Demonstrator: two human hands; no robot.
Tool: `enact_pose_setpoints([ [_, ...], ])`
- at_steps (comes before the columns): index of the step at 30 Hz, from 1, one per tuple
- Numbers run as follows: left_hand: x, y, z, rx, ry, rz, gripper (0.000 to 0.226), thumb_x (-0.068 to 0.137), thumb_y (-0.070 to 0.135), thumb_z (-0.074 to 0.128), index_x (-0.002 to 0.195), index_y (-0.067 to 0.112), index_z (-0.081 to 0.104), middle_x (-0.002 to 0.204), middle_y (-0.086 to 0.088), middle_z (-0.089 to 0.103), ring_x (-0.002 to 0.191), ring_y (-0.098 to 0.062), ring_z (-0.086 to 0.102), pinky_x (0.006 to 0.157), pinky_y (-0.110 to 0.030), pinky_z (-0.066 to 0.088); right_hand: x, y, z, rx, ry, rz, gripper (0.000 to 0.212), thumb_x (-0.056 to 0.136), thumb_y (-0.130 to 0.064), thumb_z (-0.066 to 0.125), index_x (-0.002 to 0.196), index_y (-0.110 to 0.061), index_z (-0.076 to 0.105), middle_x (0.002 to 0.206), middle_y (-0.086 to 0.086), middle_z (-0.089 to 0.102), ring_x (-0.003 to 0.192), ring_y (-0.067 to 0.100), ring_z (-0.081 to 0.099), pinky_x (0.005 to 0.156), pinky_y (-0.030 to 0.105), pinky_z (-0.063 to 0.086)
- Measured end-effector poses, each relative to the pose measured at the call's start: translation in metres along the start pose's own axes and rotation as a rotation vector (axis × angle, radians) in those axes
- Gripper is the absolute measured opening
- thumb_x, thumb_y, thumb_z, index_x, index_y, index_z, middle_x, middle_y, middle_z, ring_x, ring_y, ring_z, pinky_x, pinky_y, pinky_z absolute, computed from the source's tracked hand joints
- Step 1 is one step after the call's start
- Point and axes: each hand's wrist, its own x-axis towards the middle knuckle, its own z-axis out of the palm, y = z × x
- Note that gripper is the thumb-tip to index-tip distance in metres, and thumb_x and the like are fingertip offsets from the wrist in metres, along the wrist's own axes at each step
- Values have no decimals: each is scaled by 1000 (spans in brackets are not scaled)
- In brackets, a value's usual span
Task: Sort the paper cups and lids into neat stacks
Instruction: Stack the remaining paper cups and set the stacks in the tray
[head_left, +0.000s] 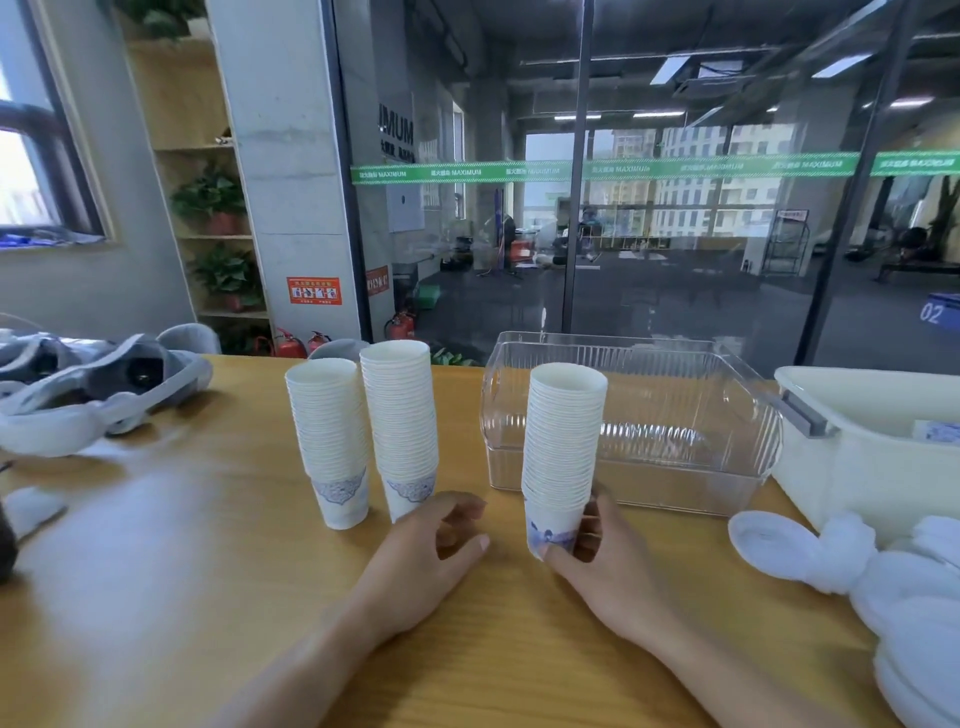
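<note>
Three tall stacks of white paper cups with blue patterns stand on the wooden table (182, 571). The left stack (328, 441) and the middle stack (401, 431) stand side by side. My right hand (602, 561) grips the bottom cup of the right stack (563, 447), thumb in front and fingers on its right side. My left hand (431, 551) hovers just in front of the middle stack with fingers loosely curled and holds nothing. A white lid (769, 540) lies flat at the right, beside a bundle in white plastic (914, 597).
A clear ribbed plastic bin (675, 415) stands behind the right stack. A cream tub (872, 452) with a grey handle sits at the far right. A grey and white headset (88, 395) lies at the far left. A glass wall rises behind the table.
</note>
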Motion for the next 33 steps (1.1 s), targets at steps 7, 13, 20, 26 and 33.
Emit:
enact_pose_setpoints([
  [7,-11,1,-3,-60,248,28,13,93,24,73,100,33,68,93,20,70,70,-1,62,65,-17,49,25,-16,44,3,-14,-55,66,83,-44,82,135,-43,41,119,-27,61,110,-7,58,81,9,43],
  [13,-11,1,-5,-97,252,26,8,93,25,73,87,30,70,85,16,71,64,-3,58,61,-19,45,39,-25,62,45,-27,-80,61,79,-46,87,127,-43,49,116,-24,66,105,-9,62,77,7,46],
  [20,-9,3,-6,-57,228,39,11,92,27,73,87,35,69,87,19,71,64,0,57,61,-16,43,44,-25,65,105,-42,-79,60,76,-43,90,125,-37,54,109,-19,72,96,-12,65,76,7,49],
  [26,-10,5,-6,-45,200,51,7,92,29,73,88,34,69,89,16,72,67,-3,58,61,-19,45,41,-19,61,159,-36,-47,58,80,-38,88,124,-43,51,115,-21,67,105,-5,65,84,13,53],
  [33,-15,17,2,-17,208,115,29,80,62,64,89,35,70,88,14,72,75,-11,65,61,-26,52,22,-15,40,178,22,-17,83,92,-35,76,157,-38,24,128,-26,52,115,-6,55,89,12,47],
])
